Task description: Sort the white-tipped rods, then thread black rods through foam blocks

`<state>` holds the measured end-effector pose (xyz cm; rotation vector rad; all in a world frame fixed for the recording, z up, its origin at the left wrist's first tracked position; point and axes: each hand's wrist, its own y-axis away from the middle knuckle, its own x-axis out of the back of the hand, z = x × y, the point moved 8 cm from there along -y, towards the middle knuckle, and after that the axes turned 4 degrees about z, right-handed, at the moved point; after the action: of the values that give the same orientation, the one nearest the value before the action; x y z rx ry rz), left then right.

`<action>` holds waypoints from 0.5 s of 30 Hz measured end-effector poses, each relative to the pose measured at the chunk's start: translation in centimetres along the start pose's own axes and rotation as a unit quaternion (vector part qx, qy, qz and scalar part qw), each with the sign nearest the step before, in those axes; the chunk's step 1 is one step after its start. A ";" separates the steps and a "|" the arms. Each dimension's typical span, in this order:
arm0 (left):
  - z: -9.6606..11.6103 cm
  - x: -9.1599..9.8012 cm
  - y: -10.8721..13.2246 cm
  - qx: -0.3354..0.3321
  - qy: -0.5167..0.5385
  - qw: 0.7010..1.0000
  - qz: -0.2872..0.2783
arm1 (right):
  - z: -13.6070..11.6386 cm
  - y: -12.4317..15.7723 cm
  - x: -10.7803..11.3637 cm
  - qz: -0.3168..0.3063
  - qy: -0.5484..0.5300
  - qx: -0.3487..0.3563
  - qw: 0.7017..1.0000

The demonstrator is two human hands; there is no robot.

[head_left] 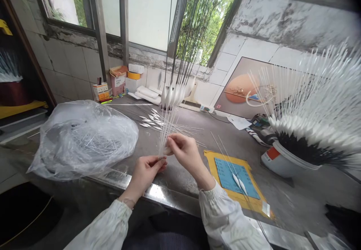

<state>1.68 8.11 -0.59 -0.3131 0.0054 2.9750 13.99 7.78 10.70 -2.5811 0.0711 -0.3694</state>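
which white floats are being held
The bunch of white spindle-shaped floats with dark upper stems, its pale lower stems at the left hand and right hand; others lie on the grey table and blue sheet, or stand in the white plastic bucket.

Tabletop gives R hand room to pass betw. yellow sheet and poster, tho 2 thin stems jut there; plastic bag blocks L side, loose white-bodied sticks lie ahead, & white bucket w/ splayed bristles walls off far R.
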 end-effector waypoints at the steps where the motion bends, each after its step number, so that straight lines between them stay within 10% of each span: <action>1: 0.1 0.0 0.1 0.000 -0.003 1.000 0.001 | 0.1 0.1 -0.2 -0.008 -0.001 -0.013 1.000; 9: 0.5 -0.1 0.1 0.003 -0.012 1.000 0.016 | 1.7 0.0 -0.5 -0.044 0.189 0.003 0.981; 15: 0.5 0.1 0.0 0.004 -0.024 0.999 0.030 | 7.5 -5.8 -0.3 -0.092 0.476 -0.045 0.874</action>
<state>1.51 8.10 -0.11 -0.2431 0.0229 3.0410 15.63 16.55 7.42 -2.2339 0.1901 -1.7023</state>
